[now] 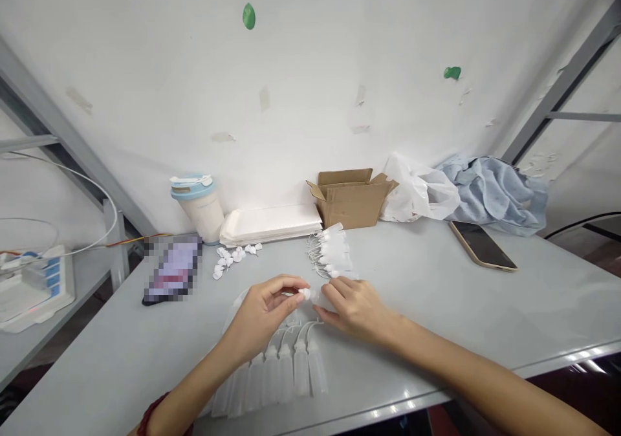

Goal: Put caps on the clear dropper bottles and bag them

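Note:
My left hand (269,303) pinches a small white cap (305,294) between thumb and fingertips. Opposite it, my right hand (354,306) is closed around a small translucent plastic bottle (315,296), most of which the fingers hide. Cap and bottle neck meet, or nearly so; I cannot tell whether they are joined. Below my hands lies a row of similar translucent bottles (285,372) with thin curved strips at their necks. Beyond the right hand is a stack of more such bottles (334,251). Several loose white caps (235,256) lie beyond my left hand.
Along the wall stand a cup with a blue lid (196,209), a pile of white sheets or bags (272,222), an open cardboard box (352,203), a white plastic bag (420,190) and blue cloth (495,190). Phones (482,245) lie on the grey table (427,274), right and left.

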Demonstrator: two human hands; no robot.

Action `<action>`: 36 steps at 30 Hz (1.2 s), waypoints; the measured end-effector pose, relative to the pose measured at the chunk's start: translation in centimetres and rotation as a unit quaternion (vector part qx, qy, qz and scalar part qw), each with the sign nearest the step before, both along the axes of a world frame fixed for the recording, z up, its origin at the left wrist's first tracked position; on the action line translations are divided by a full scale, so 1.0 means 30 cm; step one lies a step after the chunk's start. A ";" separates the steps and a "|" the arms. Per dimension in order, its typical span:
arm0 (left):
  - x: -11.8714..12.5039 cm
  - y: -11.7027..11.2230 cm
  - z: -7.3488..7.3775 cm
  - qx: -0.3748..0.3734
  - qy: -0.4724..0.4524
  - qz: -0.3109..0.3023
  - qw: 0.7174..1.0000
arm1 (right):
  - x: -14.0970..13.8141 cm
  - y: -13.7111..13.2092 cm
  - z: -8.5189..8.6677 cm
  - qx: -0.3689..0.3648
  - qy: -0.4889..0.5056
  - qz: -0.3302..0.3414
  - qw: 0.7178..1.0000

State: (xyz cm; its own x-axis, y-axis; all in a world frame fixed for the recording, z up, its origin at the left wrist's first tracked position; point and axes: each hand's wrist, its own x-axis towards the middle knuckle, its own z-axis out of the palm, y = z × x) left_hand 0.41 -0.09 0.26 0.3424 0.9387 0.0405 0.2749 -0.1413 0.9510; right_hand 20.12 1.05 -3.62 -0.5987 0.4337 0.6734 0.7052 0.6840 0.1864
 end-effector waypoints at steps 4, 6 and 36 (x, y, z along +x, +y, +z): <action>-0.003 0.010 -0.004 -0.019 -0.016 0.014 1.000 | 0.000 -0.007 0.009 0.028 0.001 0.017 0.999; -0.005 0.013 -0.007 -0.037 -0.029 0.022 0.999 | 0.003 -0.011 0.013 0.026 0.005 0.024 0.999; -0.007 -0.023 0.012 -0.033 -0.007 -0.018 0.999 | -0.001 -0.027 0.005 0.002 0.085 0.108 0.991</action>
